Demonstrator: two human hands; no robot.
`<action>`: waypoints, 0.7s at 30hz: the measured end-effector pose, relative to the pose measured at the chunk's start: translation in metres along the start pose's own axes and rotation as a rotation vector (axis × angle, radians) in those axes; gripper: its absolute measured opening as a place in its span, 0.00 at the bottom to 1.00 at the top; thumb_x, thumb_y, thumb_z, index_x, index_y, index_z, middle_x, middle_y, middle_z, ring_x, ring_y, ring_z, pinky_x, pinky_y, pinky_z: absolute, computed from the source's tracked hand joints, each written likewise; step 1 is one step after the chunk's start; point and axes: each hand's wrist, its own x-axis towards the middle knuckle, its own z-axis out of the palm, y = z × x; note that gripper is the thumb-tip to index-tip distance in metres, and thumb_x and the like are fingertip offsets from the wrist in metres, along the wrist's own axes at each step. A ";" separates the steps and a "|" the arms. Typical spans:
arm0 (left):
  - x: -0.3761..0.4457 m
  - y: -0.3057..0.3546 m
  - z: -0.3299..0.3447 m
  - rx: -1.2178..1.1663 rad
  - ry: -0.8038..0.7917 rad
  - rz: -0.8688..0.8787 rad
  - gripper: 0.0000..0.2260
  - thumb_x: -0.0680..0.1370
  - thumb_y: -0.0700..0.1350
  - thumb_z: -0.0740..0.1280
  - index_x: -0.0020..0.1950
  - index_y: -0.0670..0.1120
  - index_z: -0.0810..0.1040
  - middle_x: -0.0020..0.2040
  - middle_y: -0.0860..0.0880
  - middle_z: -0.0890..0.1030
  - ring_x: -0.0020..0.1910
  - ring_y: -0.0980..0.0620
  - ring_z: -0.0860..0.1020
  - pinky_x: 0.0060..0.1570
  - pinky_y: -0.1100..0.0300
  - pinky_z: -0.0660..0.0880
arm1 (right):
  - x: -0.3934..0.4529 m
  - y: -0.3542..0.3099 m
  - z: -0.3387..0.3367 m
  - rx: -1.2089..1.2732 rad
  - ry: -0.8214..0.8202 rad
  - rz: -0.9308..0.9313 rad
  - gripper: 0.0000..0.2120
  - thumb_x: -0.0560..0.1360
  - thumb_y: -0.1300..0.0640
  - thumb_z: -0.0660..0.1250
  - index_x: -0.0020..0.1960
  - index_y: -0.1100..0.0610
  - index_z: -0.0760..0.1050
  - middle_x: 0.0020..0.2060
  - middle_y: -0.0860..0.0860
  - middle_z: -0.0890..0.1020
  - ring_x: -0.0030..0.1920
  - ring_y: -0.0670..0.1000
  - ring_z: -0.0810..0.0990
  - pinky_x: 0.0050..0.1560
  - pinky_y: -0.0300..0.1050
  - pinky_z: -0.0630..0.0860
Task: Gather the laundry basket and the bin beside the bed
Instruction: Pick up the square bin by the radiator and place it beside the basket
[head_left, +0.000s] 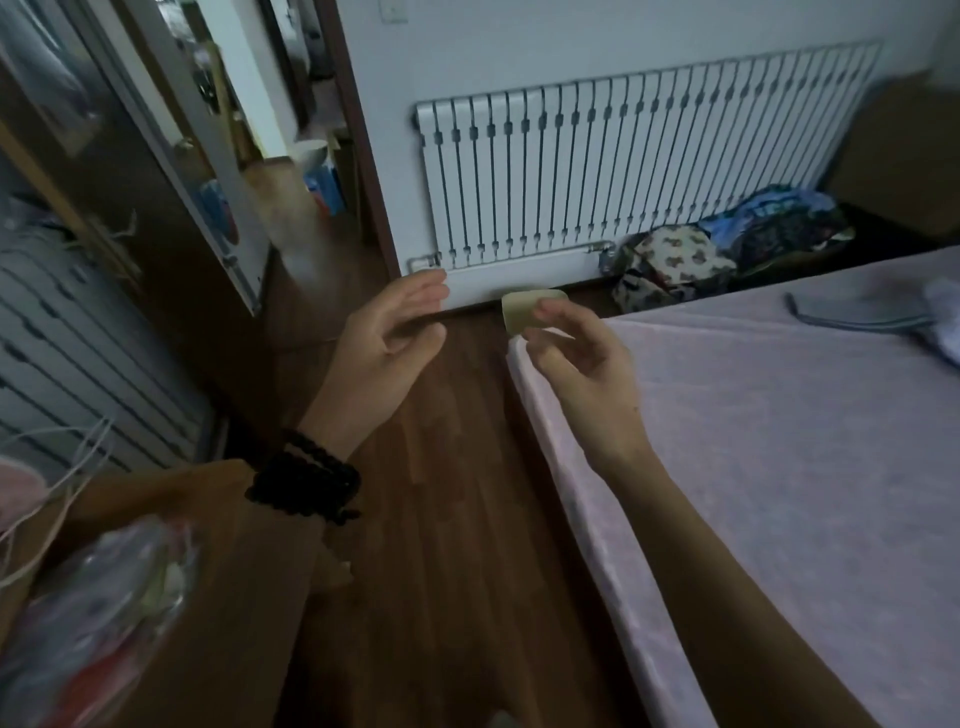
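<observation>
My right hand (582, 364) pinches a small pale yellowish card (522, 309) between thumb and fingers, above the near corner of the bed (779, 441). My left hand (387, 340) hovers over the wooden floor to the left of it, fingers spread and holding nothing; black bead bracelets circle that wrist. No laundry basket or bin shows clearly. A pale, blurred cylindrical thing (311, 153) stands in the doorway at the back; I cannot tell what it is.
A white radiator (623, 171) lines the far wall. A heap of patterned clothes and bags (727, 244) lies on the floor below it, beyond the bed. A brown cabinet (197, 571) with a plastic bag stands at my left. Grey cloth (857, 312) lies on the bed.
</observation>
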 end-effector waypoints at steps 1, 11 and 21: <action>0.026 -0.010 -0.005 -0.004 0.000 0.007 0.21 0.79 0.43 0.67 0.68 0.61 0.74 0.63 0.63 0.80 0.65 0.66 0.77 0.59 0.73 0.73 | 0.026 0.005 0.008 -0.003 0.002 -0.008 0.16 0.77 0.65 0.70 0.64 0.58 0.80 0.56 0.46 0.85 0.53 0.37 0.84 0.56 0.32 0.79; 0.283 -0.168 -0.011 -0.089 -0.162 0.002 0.20 0.81 0.41 0.67 0.72 0.55 0.75 0.65 0.58 0.81 0.67 0.64 0.77 0.59 0.71 0.73 | 0.268 0.100 0.071 -0.113 0.082 -0.029 0.14 0.76 0.61 0.71 0.61 0.53 0.80 0.56 0.46 0.85 0.57 0.42 0.84 0.52 0.33 0.80; 0.585 -0.276 0.011 -0.111 -0.352 0.001 0.19 0.81 0.42 0.66 0.72 0.51 0.75 0.64 0.55 0.82 0.63 0.61 0.79 0.65 0.52 0.77 | 0.524 0.162 0.125 -0.163 0.273 0.050 0.16 0.74 0.56 0.70 0.62 0.48 0.78 0.56 0.42 0.84 0.60 0.44 0.83 0.59 0.44 0.82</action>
